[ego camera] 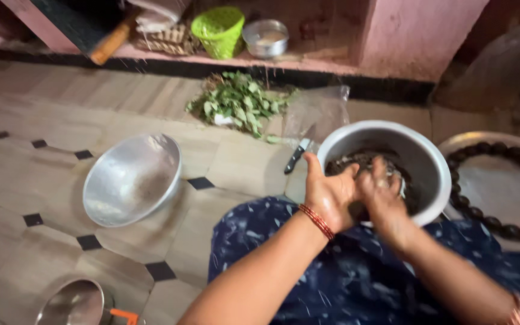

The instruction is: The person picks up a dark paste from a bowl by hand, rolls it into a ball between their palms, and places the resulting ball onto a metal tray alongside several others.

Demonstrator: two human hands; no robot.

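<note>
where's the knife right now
In the head view the knife lies on the tiled floor, just left of the white pot, below the pile of green leaves and beside a clear plastic bag.

Left — tilted bowl [132,179]; right — tray [500,180].

Pot [419,157]: round, deep, pale metal, thick rolled rim; stands upright at right of scene, on the floor just beyond the person's lap. Interior wall bare and grey on the far and right sides. Dark mixture [365,161]: brown-black, wet-looking, coarse; fills the pot's near-left part, partly hidden. Both hands are in it, left hand [331,195] at the near rim, right hand [383,192] just beside it, touching; both are blurred.
</note>
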